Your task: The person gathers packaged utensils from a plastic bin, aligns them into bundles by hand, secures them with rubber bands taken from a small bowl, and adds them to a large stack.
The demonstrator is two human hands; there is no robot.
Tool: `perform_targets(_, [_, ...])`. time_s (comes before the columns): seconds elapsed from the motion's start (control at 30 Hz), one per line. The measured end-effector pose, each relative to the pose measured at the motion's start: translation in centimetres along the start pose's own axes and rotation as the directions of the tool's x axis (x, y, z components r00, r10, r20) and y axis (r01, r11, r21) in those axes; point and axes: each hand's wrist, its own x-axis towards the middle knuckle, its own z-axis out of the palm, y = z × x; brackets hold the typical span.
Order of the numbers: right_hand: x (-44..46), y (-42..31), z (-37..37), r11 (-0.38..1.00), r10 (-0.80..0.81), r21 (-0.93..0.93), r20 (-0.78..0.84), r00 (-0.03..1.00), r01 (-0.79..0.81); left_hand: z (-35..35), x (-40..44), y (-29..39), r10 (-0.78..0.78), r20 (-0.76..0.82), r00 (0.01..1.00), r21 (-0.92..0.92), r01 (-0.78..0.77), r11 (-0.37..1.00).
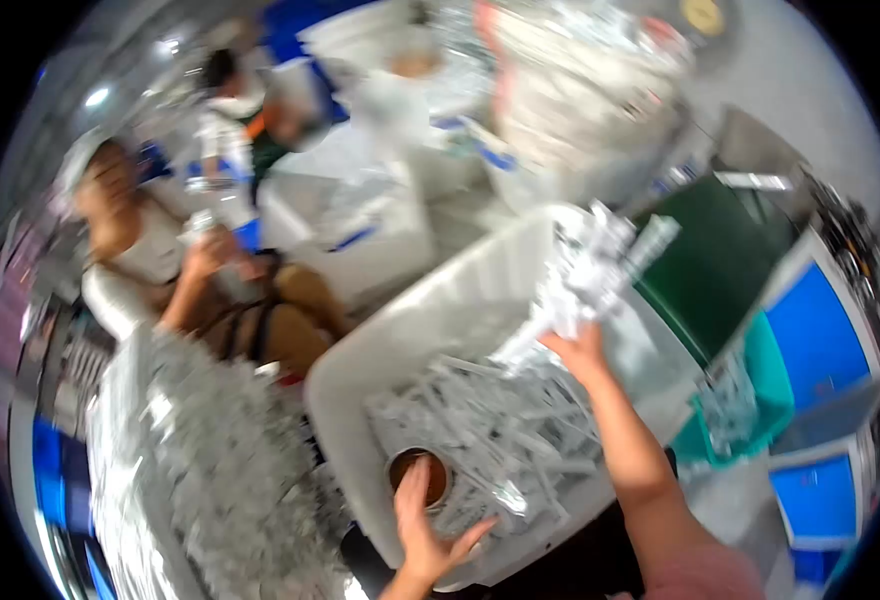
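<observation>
Above the far right part of a large white plastic tub with a rounded rim [510, 265], a loose bundle of thin, whitish, shiny strips [600, 262] is raised in the right hand [582, 350], whose fingers close around its lower end. The strips fan out above the grip at uneven angles, so the outer ones look poorly held; a quick swing or a slack grip could let some slide free, and those on the far side could drop beyond the rim.

Below, a tangled layer of similar pale strips [490, 425] covers the tub's floor. Strips caught in it could drag on the bundle if any are interlaced, though blur hides whether they are.

The left hand [428, 535] is released, thumb spread wide, its fingers over a round, brown-lined object with a pale rim [435, 474]; whether they touch it I cannot tell. A careless sweep there could tip it or bury it among the strips.

Just left of the tub, a clear plastic bag heaped with pale shreds [235, 470] stands close enough for stray pieces to mix. To the right, a teal plastic basket [775, 400] could catch strays too.
</observation>
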Motion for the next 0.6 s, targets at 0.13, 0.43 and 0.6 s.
perform_targets(0.13, [-4.5,-5.5,2.2,0.990,-0.123,0.118,0.502,0.856,0.072,0.9,8.4,2.1,0.106,-0.100,0.989,-0.262,-0.129,0.957])
perform_targets(0.43, [-10.8,-10.9,3.8,0.766,-0.587,0.135,0.548,0.596,0.629,1.7,7.8,2.7,-0.283,-0.118,0.952,-0.819,0.068,0.570])
perform_targets(0.6, [-9.5,-12.9,4.0,0.846,-0.338,-0.025,0.747,0.572,0.533,-1.2,9.6,3.0,-0.583,-0.156,0.797,-0.979,-0.045,0.201])
